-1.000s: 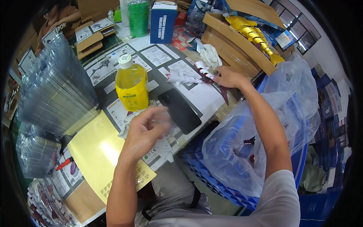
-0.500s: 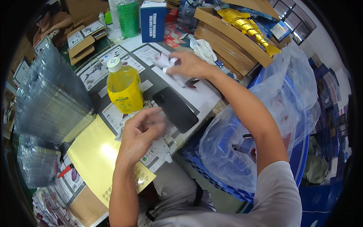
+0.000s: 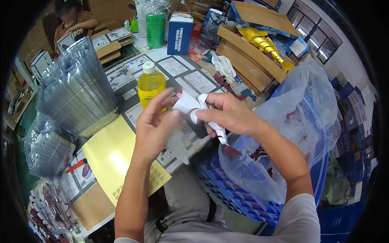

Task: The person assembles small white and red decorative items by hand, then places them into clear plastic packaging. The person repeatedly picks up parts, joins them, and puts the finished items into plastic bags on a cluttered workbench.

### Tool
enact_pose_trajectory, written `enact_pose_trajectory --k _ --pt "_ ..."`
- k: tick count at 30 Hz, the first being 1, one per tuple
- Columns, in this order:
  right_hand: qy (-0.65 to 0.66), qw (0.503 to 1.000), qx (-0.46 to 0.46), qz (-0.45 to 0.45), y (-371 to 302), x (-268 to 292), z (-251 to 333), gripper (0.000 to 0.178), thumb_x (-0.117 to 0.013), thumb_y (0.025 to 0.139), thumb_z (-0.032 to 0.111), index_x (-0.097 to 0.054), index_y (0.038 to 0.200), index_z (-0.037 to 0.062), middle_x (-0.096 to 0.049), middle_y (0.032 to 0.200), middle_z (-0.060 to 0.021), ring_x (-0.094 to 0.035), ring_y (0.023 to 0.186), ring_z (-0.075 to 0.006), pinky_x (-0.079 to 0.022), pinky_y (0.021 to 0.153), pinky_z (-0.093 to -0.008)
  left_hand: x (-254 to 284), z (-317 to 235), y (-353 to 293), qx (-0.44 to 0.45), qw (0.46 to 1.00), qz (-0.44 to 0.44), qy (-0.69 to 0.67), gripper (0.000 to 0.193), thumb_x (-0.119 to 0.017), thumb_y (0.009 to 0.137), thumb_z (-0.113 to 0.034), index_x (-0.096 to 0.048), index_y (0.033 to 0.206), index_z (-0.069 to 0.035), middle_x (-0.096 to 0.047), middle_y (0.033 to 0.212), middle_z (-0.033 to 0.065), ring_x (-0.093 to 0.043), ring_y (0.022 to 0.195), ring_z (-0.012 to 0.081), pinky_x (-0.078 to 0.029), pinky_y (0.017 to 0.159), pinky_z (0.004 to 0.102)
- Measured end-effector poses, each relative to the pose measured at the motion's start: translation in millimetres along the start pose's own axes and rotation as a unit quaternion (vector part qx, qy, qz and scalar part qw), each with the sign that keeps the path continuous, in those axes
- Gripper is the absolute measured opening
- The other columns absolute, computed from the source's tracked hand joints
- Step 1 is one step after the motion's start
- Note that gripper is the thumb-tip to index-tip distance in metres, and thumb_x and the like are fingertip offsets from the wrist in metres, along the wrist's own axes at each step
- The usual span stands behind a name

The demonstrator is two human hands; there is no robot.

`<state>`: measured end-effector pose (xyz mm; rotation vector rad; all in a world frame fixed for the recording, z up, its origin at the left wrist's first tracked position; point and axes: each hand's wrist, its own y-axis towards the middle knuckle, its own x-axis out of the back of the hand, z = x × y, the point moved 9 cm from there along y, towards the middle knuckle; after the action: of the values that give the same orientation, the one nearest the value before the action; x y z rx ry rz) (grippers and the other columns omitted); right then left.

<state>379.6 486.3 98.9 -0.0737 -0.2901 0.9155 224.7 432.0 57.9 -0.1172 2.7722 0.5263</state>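
My right hand (image 3: 229, 113) grips a white plastic toy piece (image 3: 193, 106) with a red tip, holding it above the table's near edge. My left hand (image 3: 156, 123) meets it from the left, fingers spread and fingertips touching the same white piece. A clear thin plastic shell (image 3: 177, 146) hangs below my left palm. Behind the hands stands a yellow bottle (image 3: 150, 84) with a white cap. A dark flat item on the table is mostly hidden by my hands.
Tall stacks of clear plastic trays (image 3: 77, 91) fill the left. A yellow card sheet (image 3: 111, 156) lies near the table edge. To my right, a clear bag of toy parts (image 3: 283, 133) sits in a blue crate (image 3: 239, 194). Boxes, a green roll and another person are at the back.
My right hand came back from the far right of the table with the white piece and joined my left hand in front of me. My left hand rose to meet it.
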Motion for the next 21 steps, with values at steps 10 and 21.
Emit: enact_pose_trajectory --k 10,21 --pt "0.028 0.996 -0.008 -0.081 -49 -62 4 0.038 -0.072 0.099 0.023 -0.064 0.124 -0.0042 -0.073 0.092 -0.0082 -0.067 0.061 -0.0120 -0.052 0.053 -0.0258 4 -33 -61 0.032 0.998 -0.026 0.051 0.032 -0.075 0.100 -0.014 -0.070 0.127 0.003 -0.074 0.115 0.0100 -0.072 0.094 0.0142 -0.061 0.081 0.0299" --pt "0.086 0.991 -0.059 0.083 -22 -145 -46 0.057 -0.055 0.096 0.007 -0.045 0.151 -0.0046 -0.069 0.108 -0.0141 -0.069 0.072 -0.0175 -0.059 0.059 -0.0306 66 -4 -158 0.077 0.981 -0.173 -0.033 0.020 -0.071 0.102 -0.012 -0.069 0.115 0.004 -0.075 0.095 0.0079 -0.070 0.080 0.0132 -0.059 0.074 0.0274"
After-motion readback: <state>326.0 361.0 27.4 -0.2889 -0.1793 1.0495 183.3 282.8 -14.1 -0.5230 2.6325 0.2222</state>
